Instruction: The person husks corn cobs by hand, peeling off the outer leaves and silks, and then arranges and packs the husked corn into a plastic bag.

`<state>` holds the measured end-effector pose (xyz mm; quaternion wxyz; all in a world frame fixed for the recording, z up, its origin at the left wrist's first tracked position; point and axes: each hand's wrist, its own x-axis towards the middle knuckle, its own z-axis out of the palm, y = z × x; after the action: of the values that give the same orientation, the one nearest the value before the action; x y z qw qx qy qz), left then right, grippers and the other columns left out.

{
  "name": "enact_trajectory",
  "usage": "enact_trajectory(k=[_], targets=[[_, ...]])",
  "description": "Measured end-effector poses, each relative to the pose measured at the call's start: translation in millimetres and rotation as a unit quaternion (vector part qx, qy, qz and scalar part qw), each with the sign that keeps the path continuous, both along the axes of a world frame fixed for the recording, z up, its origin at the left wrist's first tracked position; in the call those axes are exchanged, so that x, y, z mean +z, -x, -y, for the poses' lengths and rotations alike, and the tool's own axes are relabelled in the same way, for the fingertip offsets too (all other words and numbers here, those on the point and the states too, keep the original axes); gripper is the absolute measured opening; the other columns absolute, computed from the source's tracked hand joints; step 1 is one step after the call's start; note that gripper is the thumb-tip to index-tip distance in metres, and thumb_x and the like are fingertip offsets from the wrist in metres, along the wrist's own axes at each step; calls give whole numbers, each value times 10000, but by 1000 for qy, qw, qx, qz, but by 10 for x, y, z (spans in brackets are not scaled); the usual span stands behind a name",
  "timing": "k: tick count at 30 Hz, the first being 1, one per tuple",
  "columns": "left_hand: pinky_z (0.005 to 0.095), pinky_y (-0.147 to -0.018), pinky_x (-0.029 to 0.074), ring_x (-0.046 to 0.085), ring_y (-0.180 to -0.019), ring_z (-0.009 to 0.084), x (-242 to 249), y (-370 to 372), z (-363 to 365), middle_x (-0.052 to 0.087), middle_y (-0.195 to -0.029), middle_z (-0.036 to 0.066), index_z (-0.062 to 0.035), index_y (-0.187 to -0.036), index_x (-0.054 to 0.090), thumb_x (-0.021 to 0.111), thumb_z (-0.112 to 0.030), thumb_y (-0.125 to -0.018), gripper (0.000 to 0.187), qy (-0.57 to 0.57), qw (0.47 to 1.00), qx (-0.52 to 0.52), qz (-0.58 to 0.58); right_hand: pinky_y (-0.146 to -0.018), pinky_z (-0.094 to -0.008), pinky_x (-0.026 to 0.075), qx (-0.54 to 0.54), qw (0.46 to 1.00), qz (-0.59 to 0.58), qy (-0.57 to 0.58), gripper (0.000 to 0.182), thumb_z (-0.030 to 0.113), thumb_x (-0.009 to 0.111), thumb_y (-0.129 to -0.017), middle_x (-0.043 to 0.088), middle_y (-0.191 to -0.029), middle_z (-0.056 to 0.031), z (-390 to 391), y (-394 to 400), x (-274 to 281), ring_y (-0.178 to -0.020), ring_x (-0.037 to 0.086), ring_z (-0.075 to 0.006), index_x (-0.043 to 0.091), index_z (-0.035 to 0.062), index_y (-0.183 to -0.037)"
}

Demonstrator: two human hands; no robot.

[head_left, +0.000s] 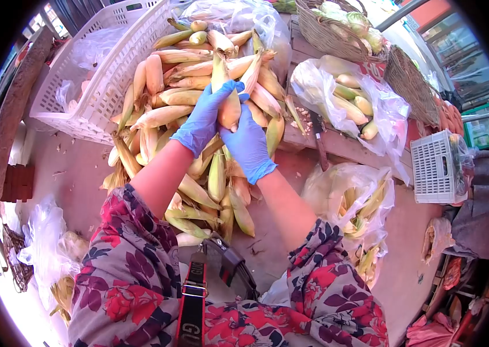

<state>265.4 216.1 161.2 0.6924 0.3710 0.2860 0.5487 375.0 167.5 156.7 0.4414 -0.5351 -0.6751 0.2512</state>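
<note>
Both hands wear blue gloves and meet around one ear of corn [230, 109], still in pale husk, held upright over the heap. My left hand [207, 115] wraps it from the left side, fingers closed. From the right and below, my right hand [250, 141] grips its lower end. Beneath and behind them spreads a large pile of husked-over corn ears [166, 115], reaching toward my body. A knife [318, 136] with a dark handle lies on the wooden board [296, 137] to the right of my right hand.
A white plastic crate [97, 113] stands at the left. On the right are a clear bag of corn [392, 113], a lower bag of husks [342, 185], a wicker basket of vegetables [325, 34] and a small white crate [432, 168]. A bag strap [194, 289] hangs before me.
</note>
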Motion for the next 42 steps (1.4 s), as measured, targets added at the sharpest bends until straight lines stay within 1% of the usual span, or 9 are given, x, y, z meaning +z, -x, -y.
enact_trajectory(k=[7,11,17,22,25,28,34,36,42], targets=[[264,-816,486,579,-908,150,20,257,-15,575,-1122,115,-32,-1345,361,641,-168,-784,642,-122,951,-78,-272,-690,-445,466,261,859,421,127,344,235,563,-820,641,-760,-181,175,-128,-99,-736,642,-353,514,-7,-1060],[250,-741,504,591,-795,144,66,475,-49,584,-1081,114,-25,-1338,364,617,-405,-764,733,-3,977,-198,-80,-823,-426,442,250,916,299,92,485,352,595,-821,583,-1067,-210,180,-322,-102,-1021,557,-320,546,32,-1183],[321,-739,538,612,-820,204,97,439,30,557,-1129,161,-6,-1331,356,553,-421,-863,656,120,965,-221,81,-816,-335,474,167,974,-8,150,473,353,649,-813,604,-1037,-158,-138,-498,134,-862,616,-266,573,21,-1140],[319,-598,534,613,-781,249,-83,309,-39,553,-1117,206,31,-1354,305,230,-883,-648,1158,130,929,-337,84,-723,-254,487,90,966,-239,28,767,344,770,-720,550,-1037,-96,-454,-557,-3,-816,556,-134,410,-40,-1277],[396,-615,575,613,-916,306,-47,156,28,443,-1265,261,12,-1397,229,233,-888,-637,1177,144,871,-445,151,-641,-220,476,82,919,-307,232,320,277,599,-886,622,-894,-26,-464,-691,187,-737,563,-79,633,5,-1051],[441,-699,561,588,-1006,349,28,67,117,418,-1308,255,-7,-1406,223,211,-880,-656,1151,216,876,-417,110,-637,-221,473,54,936,-260,229,273,270,594,-888,634,-817,-22,-483,-761,108,-702,566,-79,680,12,-915],[411,-997,399,512,-1140,331,-58,98,62,435,-1315,211,45,-1330,347,527,-319,-903,590,151,938,-312,-21,-615,-237,520,54,925,-263,269,265,247,608,-878,640,-942,-46,-427,-1052,165,-739,613,-114,610,46,-1051],[374,-997,403,506,-1156,275,-69,99,68,467,-1281,209,68,-1309,364,520,-313,-903,579,178,937,-299,-23,-553,-273,542,179,859,-353,323,314,231,609,-874,637,-957,-65,-302,-1195,198,-709,661,-193,585,37,-1120],[317,-942,437,557,-1070,203,39,40,-161,536,-1240,101,3,-1231,491,375,-391,-966,489,118,963,-237,-49,-557,-268,537,1,914,-391,113,267,200,501,-931,642,-952,-125,-403,-2163,658,-670,662,-206,586,3,-1090]])
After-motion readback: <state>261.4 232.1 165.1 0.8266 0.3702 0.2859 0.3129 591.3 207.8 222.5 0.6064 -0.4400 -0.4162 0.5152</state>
